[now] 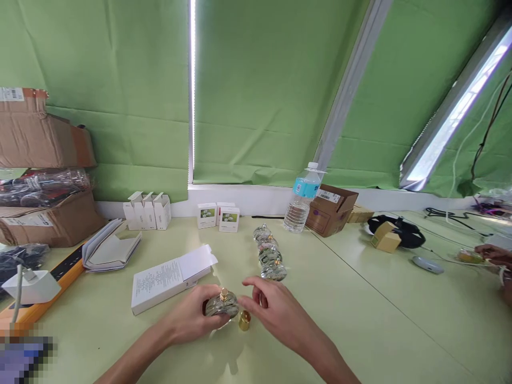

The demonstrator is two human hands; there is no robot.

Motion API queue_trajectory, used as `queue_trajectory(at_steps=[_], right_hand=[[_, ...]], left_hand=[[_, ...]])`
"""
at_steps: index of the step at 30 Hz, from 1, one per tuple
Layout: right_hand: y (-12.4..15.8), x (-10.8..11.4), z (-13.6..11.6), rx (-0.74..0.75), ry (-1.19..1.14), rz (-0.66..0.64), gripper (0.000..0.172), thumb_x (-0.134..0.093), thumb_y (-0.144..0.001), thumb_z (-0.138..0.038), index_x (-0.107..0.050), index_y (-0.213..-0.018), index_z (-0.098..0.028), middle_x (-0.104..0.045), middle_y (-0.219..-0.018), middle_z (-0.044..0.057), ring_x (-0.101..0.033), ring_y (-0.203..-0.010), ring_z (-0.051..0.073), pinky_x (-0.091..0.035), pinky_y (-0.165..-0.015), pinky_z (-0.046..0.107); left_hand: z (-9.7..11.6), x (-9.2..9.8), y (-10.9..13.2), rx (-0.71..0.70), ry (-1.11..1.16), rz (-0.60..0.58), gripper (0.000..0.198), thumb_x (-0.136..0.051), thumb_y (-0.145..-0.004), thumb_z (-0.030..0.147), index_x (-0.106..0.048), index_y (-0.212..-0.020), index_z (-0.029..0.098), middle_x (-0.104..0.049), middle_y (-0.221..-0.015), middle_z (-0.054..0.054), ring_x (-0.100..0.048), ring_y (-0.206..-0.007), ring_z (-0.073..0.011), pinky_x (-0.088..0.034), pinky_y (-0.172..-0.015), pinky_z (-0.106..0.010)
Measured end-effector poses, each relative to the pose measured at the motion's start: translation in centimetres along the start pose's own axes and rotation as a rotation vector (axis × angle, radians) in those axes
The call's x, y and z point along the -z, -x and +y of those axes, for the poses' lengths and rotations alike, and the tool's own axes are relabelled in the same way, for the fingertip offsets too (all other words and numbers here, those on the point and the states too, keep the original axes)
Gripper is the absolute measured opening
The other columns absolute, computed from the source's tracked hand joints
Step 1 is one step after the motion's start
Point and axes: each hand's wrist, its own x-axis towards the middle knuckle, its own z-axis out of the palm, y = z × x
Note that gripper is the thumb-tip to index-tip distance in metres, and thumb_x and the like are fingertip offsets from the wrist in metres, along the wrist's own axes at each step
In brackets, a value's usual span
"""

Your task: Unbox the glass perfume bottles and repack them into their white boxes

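My left hand [191,316] is closed round a small round glass perfume bottle [222,305] with a gold neck, held just above the pale green table [360,320]. A loose gold cap [244,320] stands on the table right beside it. My right hand [276,308] hovers over the cap with its fingers curled and slightly apart, holding nothing. Behind the hands, a row of several more glass bottles [269,253] runs away from me.
An open white carton [170,277] lies left of the hands. Small white boxes [147,211], printed boxes [218,215], a water bottle [302,200] and cardboard boxes [331,209] line the back. Another person's hand [496,255] shows at the right edge.
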Motion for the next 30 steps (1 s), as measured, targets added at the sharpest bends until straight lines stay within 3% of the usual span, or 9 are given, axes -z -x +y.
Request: queue_trajectory(at_steps=[7,12,16,20,24,28,30], right_hand=[[-1.1,-1.6,-2.1,0.162,-0.106,0.117,0.026,-0.06,-0.088,-0.043,-0.067,-0.105,-0.024,-0.061,-0.078,-0.002,-0.053,-0.064,0.013,-0.043,-0.064,0.025],[-1.7,-2.5,-2.7,0.23,-0.062,0.175,0.019,-0.057,-0.091,-0.034,-0.068,-0.083,-0.021,-0.059,-0.075,-0.001,-0.051,-0.063,0.011,-0.04,-0.061,0.024],[-1.7,-2.0,-2.6,0.231,-0.065,0.248,0.02,-0.053,-0.093,-0.03,-0.068,-0.086,-0.02,-0.057,-0.073,0.0,-0.05,-0.063,0.012,-0.041,-0.06,0.024],[-0.8,-0.3,-1.8,0.182,-0.021,0.177,0.021,-0.053,-0.091,-0.03,-0.065,-0.077,-0.02,-0.059,-0.076,0.001,-0.052,-0.065,0.013,-0.043,-0.062,0.025],[1.4,0.9,-1.2,0.136,0.016,0.041,0.016,-0.057,-0.087,-0.028,-0.065,-0.075,-0.022,-0.064,-0.092,0.001,-0.057,-0.073,0.013,-0.047,-0.068,0.026],[3.1,-0.3,-1.1,0.167,0.034,0.003,0.012,-0.057,-0.086,-0.023,-0.067,-0.079,-0.024,-0.064,-0.101,0.0,-0.062,-0.086,0.015,-0.049,-0.074,0.024],[3.6,-1.5,-0.8,0.209,0.08,0.02,0.011,-0.056,-0.086,-0.02,-0.066,-0.081,-0.023,-0.065,-0.102,0.0,-0.062,-0.09,0.015,-0.049,-0.079,0.024]], left_hand=[[-0.8,-0.9,-0.3,-0.067,-0.043,0.078,0.01,-0.054,-0.08,0.024,-0.056,-0.073,0.017,-0.053,-0.073,0.004,-0.048,-0.071,-0.0115,-0.036,-0.064,-0.021],[-0.7,-0.9,-0.2,-0.059,-0.033,0.075,0.01,-0.055,-0.078,0.026,-0.059,-0.078,0.017,-0.057,-0.077,0.002,-0.05,-0.073,-0.0131,-0.037,-0.065,-0.022],[-0.6,-0.8,-0.1,-0.055,-0.058,0.084,0.013,-0.055,-0.08,0.029,-0.059,-0.077,0.017,-0.057,-0.076,0.002,-0.049,-0.072,-0.0133,-0.037,-0.065,-0.023],[-0.8,-0.9,0.0,-0.058,-0.069,0.109,0.017,-0.057,-0.082,0.032,-0.056,-0.073,0.018,-0.054,-0.072,0.003,-0.047,-0.069,-0.0119,-0.035,-0.062,-0.023],[-1.6,-1.2,-0.2,-0.069,-0.019,0.143,0.018,-0.062,-0.082,0.036,-0.062,-0.082,0.018,-0.058,-0.077,0.002,-0.05,-0.069,-0.012,-0.037,-0.061,-0.022],[-2.1,-1.0,-0.1,-0.118,0.025,0.185,0.041,-0.071,-0.076,0.047,-0.064,-0.105,0.02,-0.065,-0.094,-0.003,-0.059,-0.083,-0.0175,-0.045,-0.072,-0.025],[-1.8,-0.6,0.2,-0.145,-0.001,0.202,0.043,-0.067,-0.08,0.049,-0.061,-0.114,0.022,-0.065,-0.105,-0.005,-0.06,-0.089,-0.0194,-0.048,-0.078,-0.027]])
